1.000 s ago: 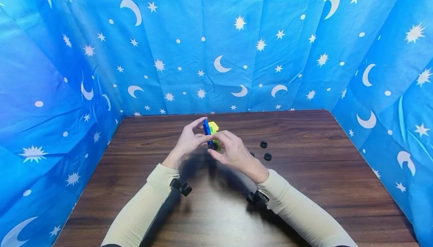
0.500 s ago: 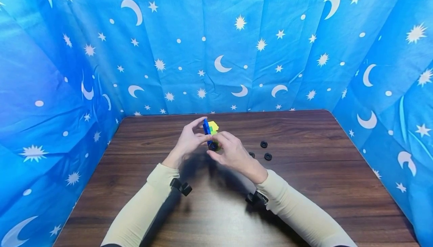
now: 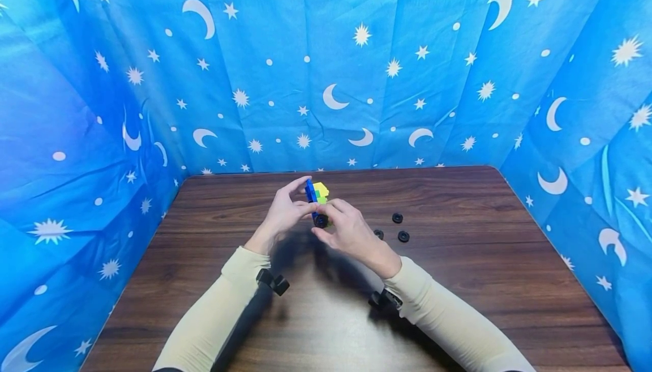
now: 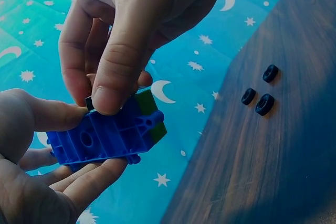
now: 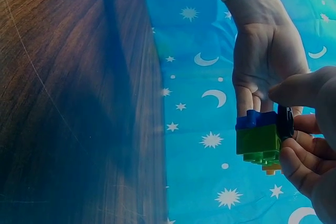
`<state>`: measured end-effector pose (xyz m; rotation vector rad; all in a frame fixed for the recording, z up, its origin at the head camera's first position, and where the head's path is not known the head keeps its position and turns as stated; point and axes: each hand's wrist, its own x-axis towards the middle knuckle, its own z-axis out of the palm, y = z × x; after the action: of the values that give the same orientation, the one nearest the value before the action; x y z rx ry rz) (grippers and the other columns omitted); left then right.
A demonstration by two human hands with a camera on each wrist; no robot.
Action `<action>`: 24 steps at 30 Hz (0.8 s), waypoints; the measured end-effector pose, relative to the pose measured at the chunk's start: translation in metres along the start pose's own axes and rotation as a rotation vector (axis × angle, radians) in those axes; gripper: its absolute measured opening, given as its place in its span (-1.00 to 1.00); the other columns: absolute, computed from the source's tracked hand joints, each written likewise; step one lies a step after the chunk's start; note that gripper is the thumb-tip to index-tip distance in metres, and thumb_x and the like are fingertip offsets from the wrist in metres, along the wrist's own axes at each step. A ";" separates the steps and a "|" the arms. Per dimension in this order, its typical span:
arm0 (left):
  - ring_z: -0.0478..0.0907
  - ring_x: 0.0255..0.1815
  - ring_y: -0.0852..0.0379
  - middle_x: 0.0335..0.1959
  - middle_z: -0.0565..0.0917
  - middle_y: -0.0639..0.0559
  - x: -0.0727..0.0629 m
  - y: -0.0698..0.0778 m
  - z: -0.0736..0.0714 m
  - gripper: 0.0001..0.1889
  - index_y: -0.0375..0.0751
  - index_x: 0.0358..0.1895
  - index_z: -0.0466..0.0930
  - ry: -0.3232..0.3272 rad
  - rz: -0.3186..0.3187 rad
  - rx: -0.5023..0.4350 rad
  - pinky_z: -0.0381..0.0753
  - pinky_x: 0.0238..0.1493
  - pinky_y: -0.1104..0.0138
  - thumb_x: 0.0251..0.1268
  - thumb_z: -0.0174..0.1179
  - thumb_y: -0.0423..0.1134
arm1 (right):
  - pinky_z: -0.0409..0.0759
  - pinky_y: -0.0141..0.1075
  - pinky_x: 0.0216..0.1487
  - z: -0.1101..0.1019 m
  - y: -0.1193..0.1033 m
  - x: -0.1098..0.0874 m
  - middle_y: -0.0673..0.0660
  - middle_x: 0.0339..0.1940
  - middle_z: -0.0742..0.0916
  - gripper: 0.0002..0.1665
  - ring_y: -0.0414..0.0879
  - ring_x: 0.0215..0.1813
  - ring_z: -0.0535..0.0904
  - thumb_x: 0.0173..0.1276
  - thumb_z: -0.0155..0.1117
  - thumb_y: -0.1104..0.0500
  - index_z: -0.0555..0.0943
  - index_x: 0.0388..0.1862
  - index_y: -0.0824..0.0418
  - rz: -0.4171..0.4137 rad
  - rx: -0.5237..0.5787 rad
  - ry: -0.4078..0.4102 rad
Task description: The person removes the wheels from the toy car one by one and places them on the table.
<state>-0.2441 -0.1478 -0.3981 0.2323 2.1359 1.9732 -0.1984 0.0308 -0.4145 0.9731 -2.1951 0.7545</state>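
My left hand (image 3: 284,209) grips a small toy car (image 3: 320,192) built of blocks, held up on its side over the table. In the left wrist view its blue chassis (image 4: 100,137) faces the camera, thumb on one long edge and fingers under the other. Green blocks (image 5: 257,140) sit on the chassis in the right wrist view, with an orange-yellow block beyond them. With fingers and thumb, my right hand (image 3: 351,229) pinches a black wheel (image 5: 285,121) against the car's side, at the end nearer me in the head view. Fingers partly hide that wheel.
Three loose black wheels lie on the brown wooden table (image 3: 458,281) right of the hands: a far wheel (image 3: 397,218), a near wheel (image 3: 403,236) and one partly behind the right hand, the left wheel (image 3: 378,235). Blue star-patterned cloth (image 3: 285,117) surrounds the table's back and sides.
My right hand and forearm have shifted slightly left, so more of the leftmost loose wheel shows. The wheel at the car's side shows more fully. The left hand stays in place.
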 end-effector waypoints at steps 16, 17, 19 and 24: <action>0.67 -0.05 -0.06 0.18 0.40 -0.21 0.001 -0.002 0.000 -0.27 0.01 0.43 0.29 0.020 -0.007 -0.023 0.70 -0.05 0.10 0.19 0.30 -0.48 | 0.65 -0.26 -0.19 0.003 0.001 -0.002 0.15 -0.21 0.68 -0.53 -0.05 -0.19 0.60 0.07 0.54 0.17 0.60 -0.07 0.31 -0.058 -0.089 0.025; 0.67 -0.07 -0.05 0.18 0.39 -0.20 0.001 -0.002 0.000 -0.27 0.01 0.43 0.29 0.021 -0.008 -0.027 0.70 -0.05 0.11 0.19 0.30 -0.48 | 0.65 -0.26 -0.19 0.003 0.001 -0.002 0.15 -0.22 0.68 -0.54 -0.05 -0.20 0.61 0.07 0.54 0.17 0.60 -0.09 0.30 -0.060 -0.092 0.028; 0.68 -0.09 -0.04 0.18 0.38 -0.21 0.001 -0.002 0.000 -0.26 0.01 0.43 0.29 0.021 -0.006 -0.032 0.71 -0.07 0.13 0.19 0.29 -0.50 | 0.66 -0.25 -0.19 0.003 0.001 -0.002 0.14 -0.23 0.68 -0.57 -0.04 -0.20 0.61 0.07 0.54 0.17 0.61 -0.12 0.30 -0.065 -0.098 0.032; 0.69 -0.14 0.00 0.17 0.38 -0.21 0.001 -0.003 0.001 -0.25 0.01 0.43 0.29 0.023 -0.007 -0.044 0.72 -0.12 0.19 0.17 0.29 -0.52 | 0.66 -0.23 -0.18 0.003 0.000 -0.002 0.14 -0.25 0.68 -0.63 -0.03 -0.21 0.61 0.07 0.53 0.17 0.62 -0.20 0.29 -0.070 -0.108 0.032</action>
<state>-0.2445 -0.1471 -0.4008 0.1959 2.1023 2.0259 -0.1982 0.0300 -0.4179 0.9712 -2.1391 0.6093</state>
